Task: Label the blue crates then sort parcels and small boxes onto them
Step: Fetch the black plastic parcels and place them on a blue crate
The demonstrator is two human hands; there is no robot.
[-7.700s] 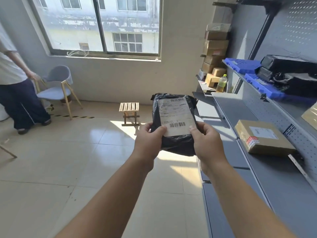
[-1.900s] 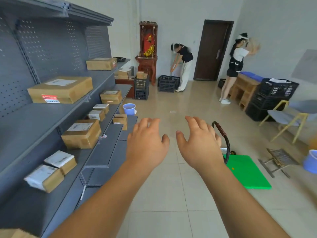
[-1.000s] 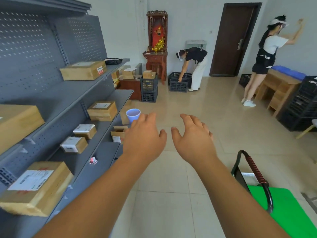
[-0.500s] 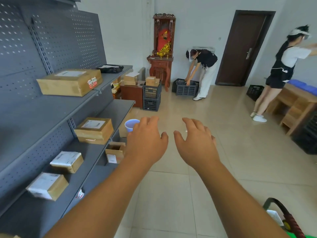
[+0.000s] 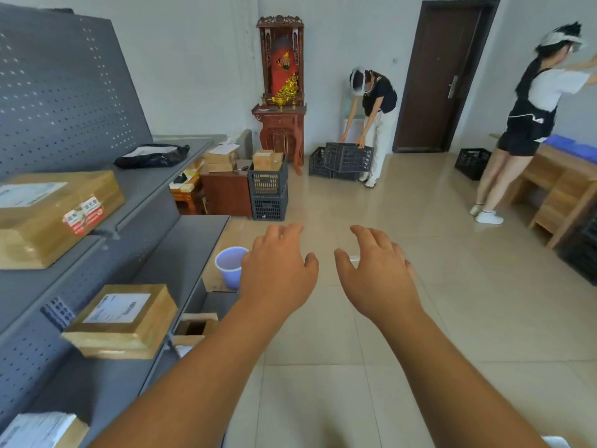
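My left hand [image 5: 277, 270] and my right hand [image 5: 376, 273] are stretched out in front of me over the tiled floor, palms down, fingers apart, holding nothing. To my left stands a grey metal shelf [image 5: 155, 185]. A large cardboard box [image 5: 55, 215] with a red sticker lies on its upper level. On the middle level sits a smaller labelled box [image 5: 124, 321]. A black plastic parcel [image 5: 151, 155] lies at the far end of the upper level. Another labelled box [image 5: 42, 430] shows at the bottom left corner. Blue crates [image 5: 575, 147] lie on a wooden desk at far right.
A pale blue bucket [image 5: 227, 265] stands on the floor by the shelf. Two stacked black crates [image 5: 268, 192] with boxes stand ahead. One person [image 5: 374, 124] bends over black crates [image 5: 342, 160] near a door. Another person [image 5: 523, 124] stands at the wooden desk [image 5: 555, 192].
The black parcel I held earlier is gone from my hands. I have turned and walked forward along the shelf; the boxes slid past on the left and the green cart left the view.
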